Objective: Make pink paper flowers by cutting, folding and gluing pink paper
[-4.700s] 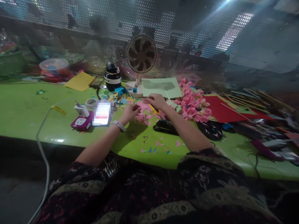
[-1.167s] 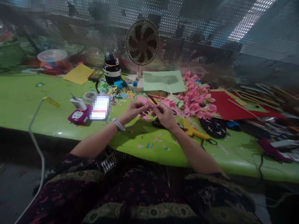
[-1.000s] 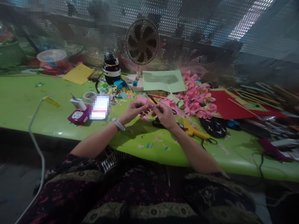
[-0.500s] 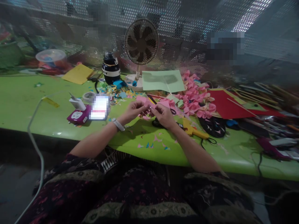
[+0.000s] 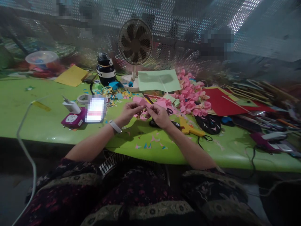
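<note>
My left hand [image 5: 129,111] and my right hand [image 5: 158,115] meet over the green table [image 5: 35,121], fingertips pinched together on a small pink paper piece [image 5: 143,103] held between them. A white watch is on my left wrist. Under and behind the hands lie loose pink paper scraps [image 5: 142,115]. A heap of folded pink paper flowers [image 5: 191,99] sits just right of my right hand. A yellow glue gun [image 5: 188,129] lies on the table by my right forearm, next to a black stapler [image 5: 154,123].
A small desk fan [image 5: 134,47], a black bottle [image 5: 105,72], a pale green sheet [image 5: 158,81], a lit phone [image 5: 95,110] on a purple power strip [image 5: 71,119], red paper [image 5: 222,103], sticks and tools at the right, a yellow sheet [image 5: 70,76] at the left.
Since 4.7 s ago both hands have drawn closer together and nearer me, and the yellow glue gun has appeared by my right arm. Over the last second the hands hardly move; the view shifts slightly.
</note>
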{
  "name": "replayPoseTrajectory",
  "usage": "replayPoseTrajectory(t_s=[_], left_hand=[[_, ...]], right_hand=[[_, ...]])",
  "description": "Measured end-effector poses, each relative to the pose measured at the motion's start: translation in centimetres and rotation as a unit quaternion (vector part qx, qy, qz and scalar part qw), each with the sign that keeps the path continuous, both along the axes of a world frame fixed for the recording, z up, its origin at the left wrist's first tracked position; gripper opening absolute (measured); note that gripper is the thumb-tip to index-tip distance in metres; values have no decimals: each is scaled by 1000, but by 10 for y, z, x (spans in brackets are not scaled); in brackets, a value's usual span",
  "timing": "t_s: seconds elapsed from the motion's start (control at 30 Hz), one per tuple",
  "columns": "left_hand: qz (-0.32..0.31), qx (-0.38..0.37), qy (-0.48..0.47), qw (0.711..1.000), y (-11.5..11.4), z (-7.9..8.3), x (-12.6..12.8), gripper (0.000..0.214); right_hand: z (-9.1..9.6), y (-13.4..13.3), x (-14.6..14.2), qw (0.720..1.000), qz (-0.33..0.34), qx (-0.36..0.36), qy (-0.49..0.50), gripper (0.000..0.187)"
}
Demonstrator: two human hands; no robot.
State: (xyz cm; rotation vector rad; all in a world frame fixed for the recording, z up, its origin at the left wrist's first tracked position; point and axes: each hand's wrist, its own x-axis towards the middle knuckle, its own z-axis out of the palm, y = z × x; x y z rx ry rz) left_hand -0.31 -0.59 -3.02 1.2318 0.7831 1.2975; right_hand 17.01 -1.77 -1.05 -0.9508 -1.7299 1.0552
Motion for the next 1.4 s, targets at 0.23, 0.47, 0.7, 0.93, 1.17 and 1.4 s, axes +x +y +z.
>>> replayPoseTrajectory(t_s=[0.23,0.47,0.7,0.93,1.17,1.4], left_hand=[[33,-41,-91,994,2,6,-2,22],[22,-80,-111,990,1,7,1,30],[-59,-95,-67,991,3,8,-6,34],[-155,-107,-11,982,9,2,-13,30],[-140,-65,1,988,7,5,-10,32],[-104,-47,27,993,0,9,-8,32]], right_hand=[[3,-7,-5,999,-10,-16,49,52],[0,-11,-6,997,-29,-42,57,46],[2,-1,12,991,-46,123,-37,27],[3,14,25,937,10,316,-148,16],[1,13,25,934,-10,326,-146,11],[0,13,22,942,-39,315,-112,11]])
